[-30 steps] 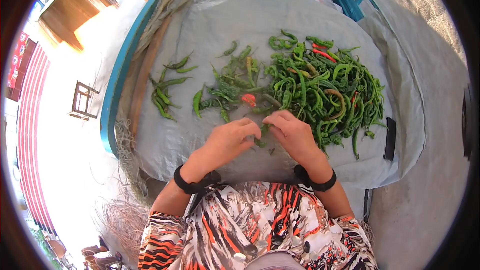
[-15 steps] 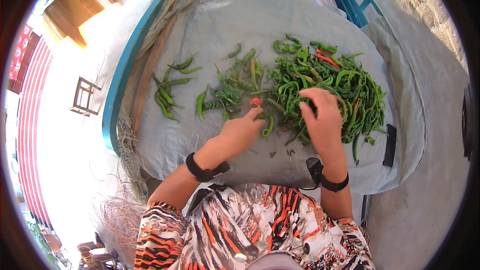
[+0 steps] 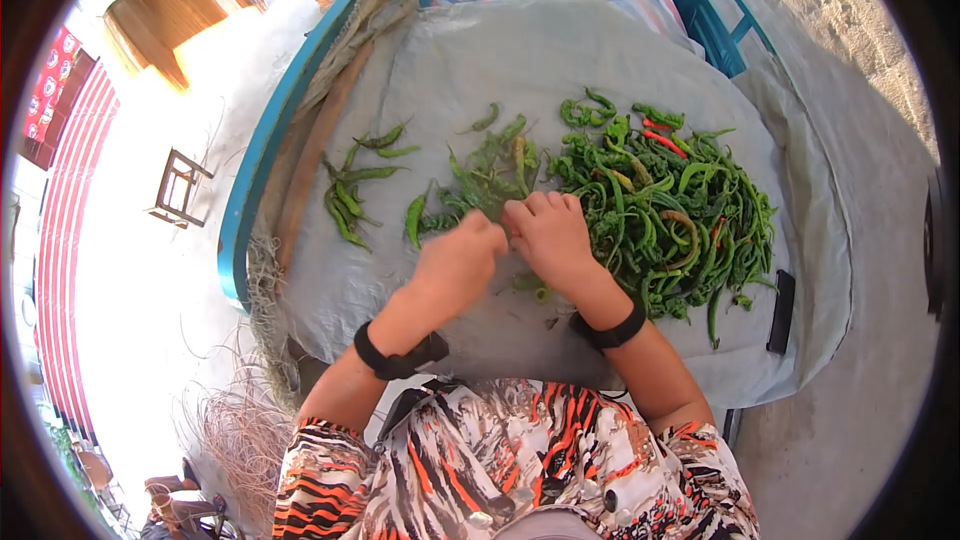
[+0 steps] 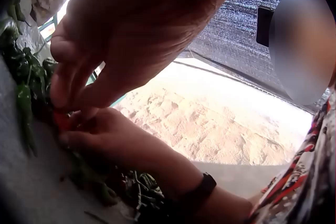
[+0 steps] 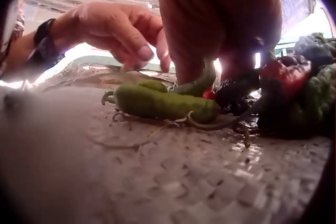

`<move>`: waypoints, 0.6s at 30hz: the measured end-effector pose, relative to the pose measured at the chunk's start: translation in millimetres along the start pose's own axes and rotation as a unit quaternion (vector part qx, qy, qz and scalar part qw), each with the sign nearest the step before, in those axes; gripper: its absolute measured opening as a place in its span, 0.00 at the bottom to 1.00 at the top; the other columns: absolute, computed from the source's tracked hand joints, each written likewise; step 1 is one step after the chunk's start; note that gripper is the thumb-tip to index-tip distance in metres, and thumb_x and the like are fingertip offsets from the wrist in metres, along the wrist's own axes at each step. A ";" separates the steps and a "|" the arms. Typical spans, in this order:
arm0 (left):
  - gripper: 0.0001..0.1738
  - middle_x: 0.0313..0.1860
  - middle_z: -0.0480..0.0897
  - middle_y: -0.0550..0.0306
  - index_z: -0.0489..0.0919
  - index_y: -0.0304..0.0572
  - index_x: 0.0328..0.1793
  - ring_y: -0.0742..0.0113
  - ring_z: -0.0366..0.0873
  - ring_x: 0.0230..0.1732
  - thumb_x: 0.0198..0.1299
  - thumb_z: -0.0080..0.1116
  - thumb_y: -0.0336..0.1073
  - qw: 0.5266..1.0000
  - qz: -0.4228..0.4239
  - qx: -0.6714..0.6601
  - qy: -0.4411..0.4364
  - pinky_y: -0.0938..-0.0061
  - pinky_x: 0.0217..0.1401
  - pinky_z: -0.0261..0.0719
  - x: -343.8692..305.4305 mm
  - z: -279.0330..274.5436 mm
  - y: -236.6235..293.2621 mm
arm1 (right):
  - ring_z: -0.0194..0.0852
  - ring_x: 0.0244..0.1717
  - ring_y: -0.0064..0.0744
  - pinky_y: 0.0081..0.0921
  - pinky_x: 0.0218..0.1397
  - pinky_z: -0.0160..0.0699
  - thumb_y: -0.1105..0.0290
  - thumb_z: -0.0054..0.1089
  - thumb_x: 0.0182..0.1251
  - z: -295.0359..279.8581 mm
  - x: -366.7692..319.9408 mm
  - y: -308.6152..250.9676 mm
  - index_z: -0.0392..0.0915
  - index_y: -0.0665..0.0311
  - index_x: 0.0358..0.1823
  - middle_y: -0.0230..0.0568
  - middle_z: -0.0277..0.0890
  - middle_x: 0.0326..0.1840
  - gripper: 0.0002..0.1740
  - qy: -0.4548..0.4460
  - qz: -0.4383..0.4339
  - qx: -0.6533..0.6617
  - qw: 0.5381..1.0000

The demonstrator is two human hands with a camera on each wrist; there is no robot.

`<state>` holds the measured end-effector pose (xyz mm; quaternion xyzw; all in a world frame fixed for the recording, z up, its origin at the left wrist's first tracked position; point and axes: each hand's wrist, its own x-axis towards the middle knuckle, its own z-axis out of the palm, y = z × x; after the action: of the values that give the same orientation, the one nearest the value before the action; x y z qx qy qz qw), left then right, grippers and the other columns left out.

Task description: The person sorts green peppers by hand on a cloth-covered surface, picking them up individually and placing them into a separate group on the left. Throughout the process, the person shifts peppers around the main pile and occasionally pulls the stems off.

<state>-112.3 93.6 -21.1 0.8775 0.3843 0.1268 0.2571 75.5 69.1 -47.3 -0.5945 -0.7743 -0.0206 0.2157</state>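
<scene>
Right hand (image 3: 550,239) back beside left hand (image 3: 452,268), red pepper (image 4: 61,120) between them, grip unclear

Sunlit sand (image 3: 830,25) and a stool (image 3: 179,186) suggest an outdoor yard.

At left, a small stool (image 3: 181,184) is seen, with a red-striped surface (image 3: 72,240) beyond; brown wooden furniture (image 3: 182,8) is partly sunlit. A plank (image 3: 318,160) is flanked by a blue rail (image 3: 234,252); sandy ground (image 3: 835,30) is glimpsed upper right.

Left: brown wooden furniture (image 3: 185,10), small stool (image 3: 180,187), red-white stripes (image 3: 72,240), glaring ground (image 3: 150,290). Right: shaded grey floor (image 3: 850,390), sunlit sand (image 3: 830,30) beyond.
</scene>
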 end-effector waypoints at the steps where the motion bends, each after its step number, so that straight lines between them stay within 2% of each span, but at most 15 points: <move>1: 0.16 0.59 0.76 0.55 0.80 0.50 0.53 0.46 0.81 0.48 0.59 0.59 0.28 0.998 -0.019 -0.002 0.052 0.56 0.47 0.82 5.5 -3.9 -2.1 | 0.74 0.47 0.38 0.40 0.62 0.64 0.69 0.70 0.50 3.5 -0.4 -0.6 0.78 0.55 0.40 0.35 0.76 0.38 0.15 0.001 0.006 -0.004 1.000; 4: 0.18 0.58 0.75 0.53 0.79 0.48 0.53 0.48 0.81 0.48 0.56 0.61 0.24 0.987 0.018 0.054 0.147 0.56 0.47 0.81 17.8 -13.1 -4.7 | 0.74 0.47 0.39 0.42 0.64 0.63 0.71 0.68 0.52 -10.8 -3.7 -4.4 0.76 0.55 0.38 0.35 0.75 0.38 0.12 -0.002 -0.003 0.001 1.000; 7: 0.20 0.55 0.74 0.52 0.79 0.47 0.53 0.50 0.81 0.47 0.53 0.63 0.23 0.988 0.036 0.092 0.122 0.56 0.46 0.81 23.6 -5.9 -16.8 | 0.74 0.48 0.42 0.43 0.66 0.62 0.73 0.66 0.52 -31.8 -7.7 -9.3 0.76 0.56 0.39 0.36 0.75 0.39 0.12 -0.012 0.018 -0.029 0.999; 10: 0.18 0.50 0.74 0.52 0.81 0.46 0.50 0.51 0.82 0.45 0.53 0.62 0.22 0.988 -0.015 0.112 0.108 0.58 0.42 0.82 24.8 -4.0 -17.8 | 0.73 0.49 0.43 0.44 0.66 0.62 0.75 0.64 0.52 -54.7 -13.6 -12.9 0.77 0.57 0.40 0.37 0.75 0.39 0.12 0.017 0.057 0.026 0.998; 13: 0.19 0.48 0.75 0.53 0.81 0.47 0.51 0.51 0.81 0.46 0.52 0.65 0.25 0.993 -0.010 0.065 0.103 0.58 0.44 0.82 16.3 -12.9 -18.1 | 0.72 0.49 0.45 0.44 0.66 0.62 0.75 0.64 0.52 -77.1 -17.5 -8.9 0.78 0.57 0.42 0.37 0.74 0.40 0.14 0.074 0.083 0.058 0.992; 14: 0.19 0.47 0.75 0.54 0.81 0.47 0.51 0.52 0.80 0.47 0.51 0.66 0.26 0.992 -0.003 0.061 0.115 0.59 0.44 0.81 13.3 -16.4 -13.6 | 0.72 0.51 0.46 0.44 0.66 0.61 0.75 0.64 0.54 -78.7 -19.9 -2.5 0.78 0.57 0.47 0.38 0.74 0.44 0.16 0.085 0.110 0.028 0.990; 17: 0.19 0.44 0.76 0.54 0.81 0.48 0.51 0.53 0.80 0.48 0.51 0.69 0.29 0.989 0.031 0.031 0.141 0.61 0.46 0.80 5.2 -26.2 1.8 | 0.71 0.55 0.48 0.44 0.66 0.61 0.73 0.64 0.56 -89.5 -21.6 -6.7 0.78 0.57 0.52 0.39 0.76 0.48 0.20 0.138 0.135 -0.009 0.981; 18: 0.19 0.44 0.77 0.54 0.82 0.48 0.51 0.53 0.79 0.48 0.51 0.69 0.30 0.988 0.049 0.008 0.143 0.62 0.46 0.80 4.1 -26.4 7.7 | 0.75 0.53 0.45 0.42 0.59 0.70 0.72 0.64 0.61 -89.7 -23.3 -7.6 0.77 0.60 0.56 0.41 0.77 0.52 0.20 0.114 0.126 0.072 0.983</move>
<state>-116.0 101.6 5.4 0.8703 0.3744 0.2603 0.1862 100.9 19.8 27.3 -0.6637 -0.6634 -0.0051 0.3454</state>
